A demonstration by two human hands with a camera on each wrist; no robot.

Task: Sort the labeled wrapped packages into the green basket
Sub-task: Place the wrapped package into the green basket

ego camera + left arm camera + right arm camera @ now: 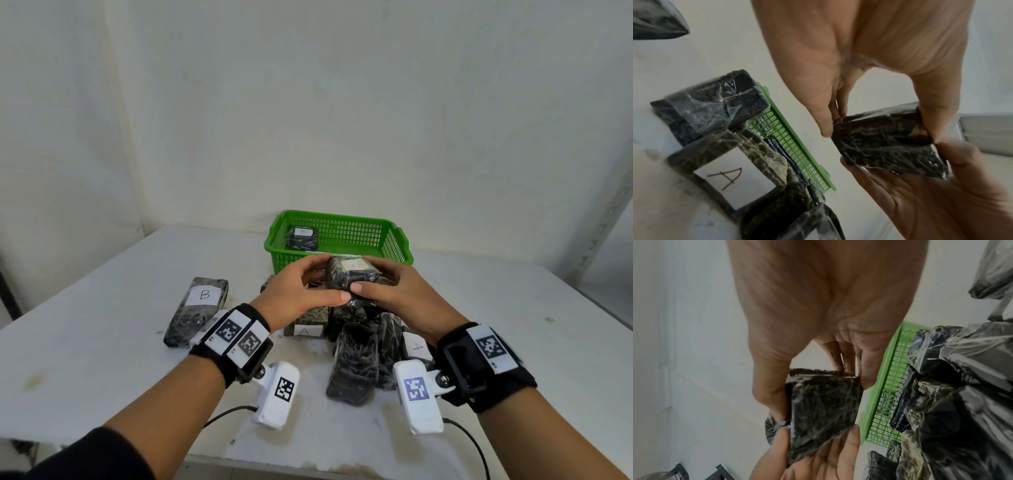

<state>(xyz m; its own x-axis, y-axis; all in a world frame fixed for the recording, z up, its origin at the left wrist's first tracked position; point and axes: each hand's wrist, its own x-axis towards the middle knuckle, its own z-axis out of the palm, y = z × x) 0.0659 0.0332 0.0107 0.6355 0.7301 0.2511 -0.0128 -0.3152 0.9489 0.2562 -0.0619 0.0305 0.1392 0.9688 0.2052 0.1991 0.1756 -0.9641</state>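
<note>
Nearest the camera, a heap of dark wrapped packages (356, 356) is seen on the white table (102, 342), two of them marked A on white labels. To the left of the heap, apart from it, a long package labeled B (197, 310) is laid flat. Above the far side of the heap, a small wrapped package (352, 277) is held in the air between both hands: the left hand (301, 291) is curled round its left end, thumb on the near side and fingers on the far side, and the right hand (394, 291) is curled round its right end in the same manner. Its label is too blurred to be read. Just beyond the hands, the green basket (394, 240) is set on the table, and one package labeled B (303, 238) is lying in its left part.
</note>
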